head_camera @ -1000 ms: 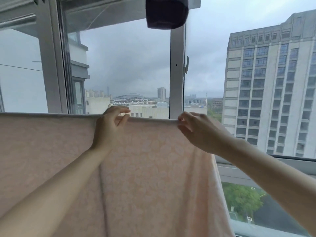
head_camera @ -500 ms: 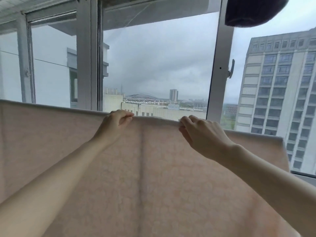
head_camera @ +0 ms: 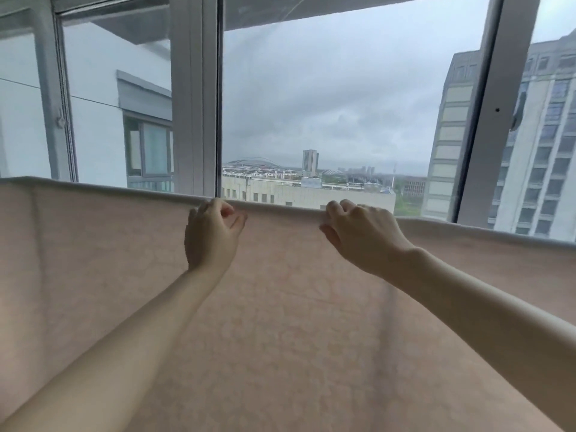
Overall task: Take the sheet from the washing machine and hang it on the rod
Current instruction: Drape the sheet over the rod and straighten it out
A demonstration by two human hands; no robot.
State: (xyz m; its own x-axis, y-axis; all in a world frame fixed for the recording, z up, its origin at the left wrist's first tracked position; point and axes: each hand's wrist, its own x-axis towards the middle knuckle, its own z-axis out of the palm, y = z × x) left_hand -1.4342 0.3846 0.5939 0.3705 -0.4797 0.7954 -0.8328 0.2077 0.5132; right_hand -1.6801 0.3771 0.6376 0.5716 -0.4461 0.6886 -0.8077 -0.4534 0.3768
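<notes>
- Head view: the sheet (head_camera: pixel 311 322), pale pink with a faint floral print, hangs draped over a horizontal line that runs across the frame, and fills the whole lower half of the picture.
- The rod itself is hidden under the fabric; only the sheet's rounded top fold (head_camera: pixel 109 187) shows where it lies, sloping down from the left edge toward the right.
- A soft vertical crease runs down the sheet near its left end, and faint folds cross the cloth below the right forearm.
- The left hand (head_camera: pixel 210 235) is at the top fold, just left of the sheet's middle: its fingers are curled over the fold, thumb and forefinger closing on the cloth, so it grips the sheet.
- The right hand (head_camera: pixel 361 235) is at the same fold, a little to the right of the left hand: its fingers (head_camera: pixel 335 208) hook over the top edge and the thumb presses the near face of the cloth, so it too holds the sheet.
- Both bare forearms reach up from the bottom corners of the frame and lie in front of the sheet.
- Behind the sheet stands a window with white frames; a thick mullion (head_camera: pixel 193 95) rises just above the left hand, and a slanted frame bar (head_camera: pixel 492 104) rises above the sheet's right part.
- Through the glass, above the sheet: grey overcast sky, a tall apartment block (head_camera: pixel 536 145) on the right, low buildings and a distant tower (head_camera: pixel 310 160) in the middle.
</notes>
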